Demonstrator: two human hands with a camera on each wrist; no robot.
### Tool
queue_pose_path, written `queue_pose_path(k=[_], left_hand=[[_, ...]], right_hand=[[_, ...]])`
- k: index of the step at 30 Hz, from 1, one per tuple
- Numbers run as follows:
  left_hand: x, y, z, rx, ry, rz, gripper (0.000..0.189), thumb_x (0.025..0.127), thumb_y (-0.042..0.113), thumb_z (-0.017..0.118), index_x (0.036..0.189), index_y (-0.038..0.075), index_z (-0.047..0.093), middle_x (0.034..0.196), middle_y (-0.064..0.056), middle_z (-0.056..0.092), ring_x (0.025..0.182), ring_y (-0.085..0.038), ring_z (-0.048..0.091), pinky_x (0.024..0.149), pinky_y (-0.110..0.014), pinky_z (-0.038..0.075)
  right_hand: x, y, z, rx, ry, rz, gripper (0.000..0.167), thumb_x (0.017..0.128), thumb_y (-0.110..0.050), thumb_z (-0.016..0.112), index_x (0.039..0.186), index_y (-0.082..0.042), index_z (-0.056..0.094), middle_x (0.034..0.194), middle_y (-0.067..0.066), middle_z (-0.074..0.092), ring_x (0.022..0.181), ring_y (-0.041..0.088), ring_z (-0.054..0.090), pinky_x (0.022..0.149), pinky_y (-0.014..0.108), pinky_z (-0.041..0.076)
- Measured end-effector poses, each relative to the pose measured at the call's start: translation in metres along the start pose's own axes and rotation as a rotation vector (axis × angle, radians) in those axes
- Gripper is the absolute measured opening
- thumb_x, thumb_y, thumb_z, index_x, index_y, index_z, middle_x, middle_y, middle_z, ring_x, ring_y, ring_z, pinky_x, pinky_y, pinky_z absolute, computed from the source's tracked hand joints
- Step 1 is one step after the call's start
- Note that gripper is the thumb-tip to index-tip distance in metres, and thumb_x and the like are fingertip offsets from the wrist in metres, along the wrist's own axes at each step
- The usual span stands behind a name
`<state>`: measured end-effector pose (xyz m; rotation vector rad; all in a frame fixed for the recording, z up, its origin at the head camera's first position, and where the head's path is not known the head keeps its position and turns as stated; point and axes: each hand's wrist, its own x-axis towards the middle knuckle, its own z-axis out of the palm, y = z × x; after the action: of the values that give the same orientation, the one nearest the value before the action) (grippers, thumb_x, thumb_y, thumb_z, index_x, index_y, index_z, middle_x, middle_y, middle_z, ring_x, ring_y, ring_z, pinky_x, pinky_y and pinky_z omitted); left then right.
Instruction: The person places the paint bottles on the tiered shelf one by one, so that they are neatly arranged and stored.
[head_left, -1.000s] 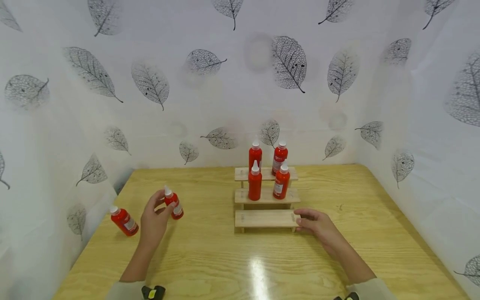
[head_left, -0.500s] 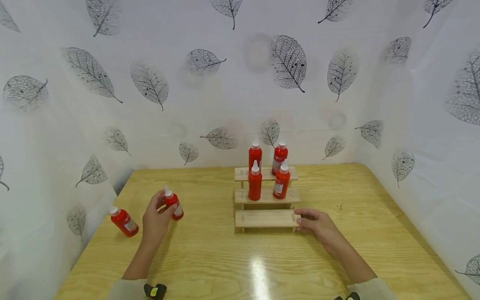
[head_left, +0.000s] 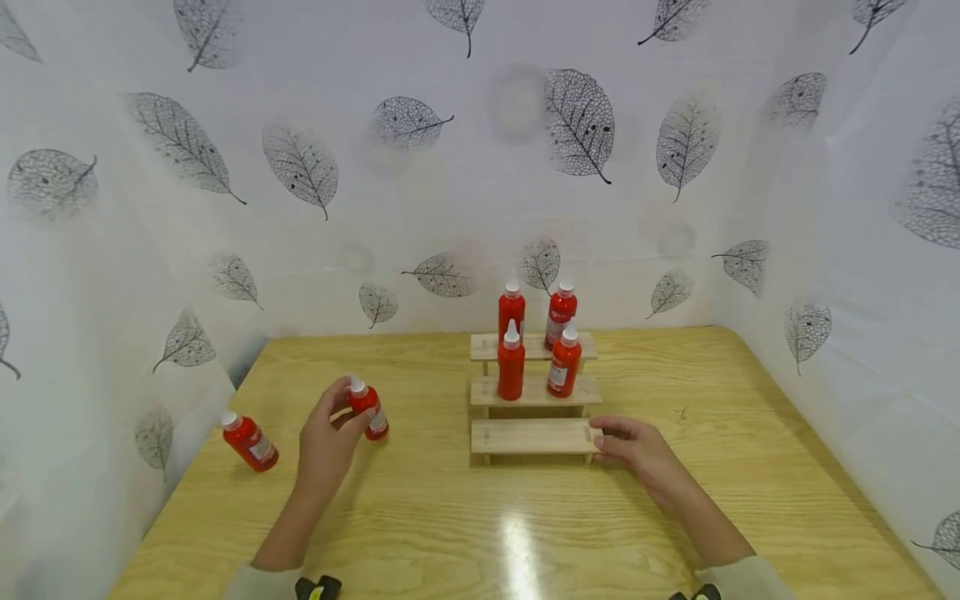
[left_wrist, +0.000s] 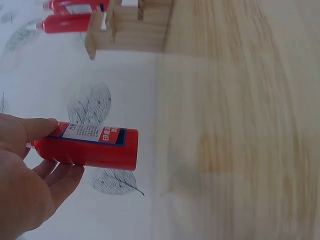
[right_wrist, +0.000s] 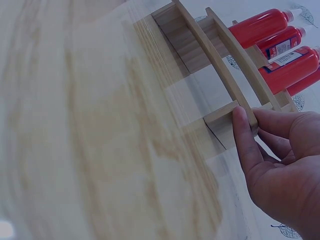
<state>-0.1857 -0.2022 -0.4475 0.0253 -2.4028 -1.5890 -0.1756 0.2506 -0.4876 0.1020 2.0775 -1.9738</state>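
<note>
Red bottle (left_wrist: 97, 147) gripped by left hand (head_left: 330, 437), brought nearer to wooden rack (head_left: 483, 391)

Over the last half second, a small shift to the right is noted in the left hand and its bottle; the gap to the rack is thereby narrowed. Contact is not made: the rack is found well apart, to the right of the left hand. The carry is judged to be under way, not complete.

The bottle is clasped between thumb and fingers, cap uppermost, and appears to be held above the table (head_left: 420, 517). A second bottle (head_left: 250, 443) is left standing on the table, to the left of the left hand.

By the right hand (head_left: 637, 454), whose position is unchanged, the near end of the lowest step (head_left: 536, 436) is pinched. Four bottles (head_left: 511, 372) are seen beyond and to the left of that hand: two are borne by the middle step, two by the top step.
</note>
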Motion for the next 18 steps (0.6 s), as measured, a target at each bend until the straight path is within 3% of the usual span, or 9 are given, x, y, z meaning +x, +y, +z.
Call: queue_pose_path(k=[6, 11, 18], left_hand=[[-0.013, 0.023, 0.014, 0.022, -0.049, 0.119, 0.059, 0.092, 0.008, 0.073, 0.146, 0.008, 0.049, 0.135, -0.011, 0.060, 0.122, -0.022, 0.058, 0.101, -0.028, 0.053], [-0.021, 0.039, 0.028, -0.027, -0.109, 0.138, 0.058, 0.091, 0.008, 0.075, 0.144, 0.010, 0.052, 0.133, -0.009, 0.061, 0.119, -0.023, 0.060, 0.104, -0.045, 0.052], [-0.025, 0.055, 0.055, -0.070, -0.206, 0.209, 0.056, 0.089, 0.012, 0.078, 0.140, 0.016, 0.056, 0.132, -0.002, 0.063, 0.116, -0.020, 0.062, 0.100, -0.041, 0.055]], right_hand=[[0.000, 0.000, 0.000, -0.002, 0.002, -0.002, 0.053, 0.098, -0.015, 0.066, 0.142, 0.007, 0.049, 0.135, 0.020, 0.052, 0.103, 0.018, 0.066, 0.092, 0.033, 0.059], [0.000, 0.000, 0.001, -0.001, 0.004, -0.003, 0.053, 0.097, -0.015, 0.067, 0.142, 0.007, 0.049, 0.134, 0.019, 0.053, 0.103, 0.018, 0.066, 0.091, 0.033, 0.059], [-0.001, 0.000, 0.001, 0.000, 0.008, -0.003, 0.053, 0.097, -0.014, 0.067, 0.142, 0.007, 0.049, 0.135, 0.020, 0.053, 0.102, 0.018, 0.066, 0.091, 0.033, 0.059]])
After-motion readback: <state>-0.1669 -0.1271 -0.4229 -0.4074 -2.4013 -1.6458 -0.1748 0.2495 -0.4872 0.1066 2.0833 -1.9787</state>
